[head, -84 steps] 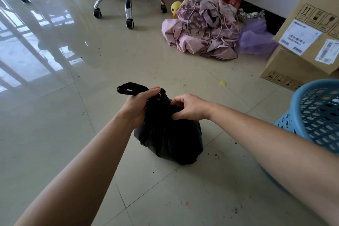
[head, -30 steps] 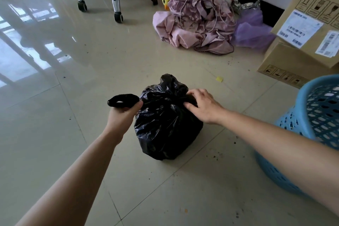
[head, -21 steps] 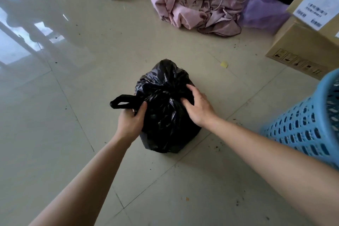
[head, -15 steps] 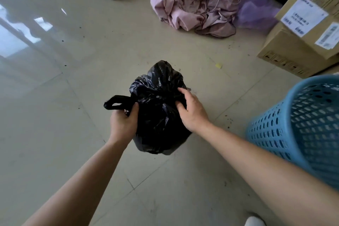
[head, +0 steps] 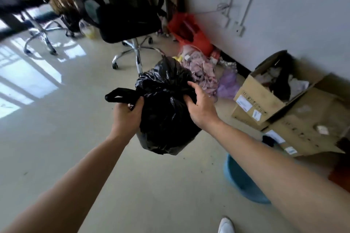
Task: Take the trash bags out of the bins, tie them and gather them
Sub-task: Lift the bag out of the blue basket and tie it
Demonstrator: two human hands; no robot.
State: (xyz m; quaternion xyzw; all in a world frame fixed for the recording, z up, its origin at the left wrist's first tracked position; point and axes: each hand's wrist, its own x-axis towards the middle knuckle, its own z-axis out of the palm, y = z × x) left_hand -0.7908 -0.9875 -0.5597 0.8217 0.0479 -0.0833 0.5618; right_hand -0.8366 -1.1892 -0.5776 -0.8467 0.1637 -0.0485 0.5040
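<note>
A full black trash bag (head: 166, 111) hangs in the air in front of me, held between both hands above the tiled floor. My left hand (head: 126, 117) is closed on the bag's left side, where a black handle loop (head: 121, 96) sticks out to the left. My right hand (head: 200, 108) presses its fingers into the bag's upper right side. The blue bin (head: 244, 183) stands on the floor at lower right, partly hidden by my right forearm.
An office chair (head: 130, 24) on a chrome base stands straight behind the bag. A pile of pink cloth (head: 202, 70), a red bag (head: 189, 32) and open cardboard boxes (head: 284, 104) line the wall at right. My white shoe (head: 225, 226) shows at the bottom edge.
The bag has come up off the floor and is now carried in both hands. My view has risen, bringing the chair, wall and boxes into sight.
</note>
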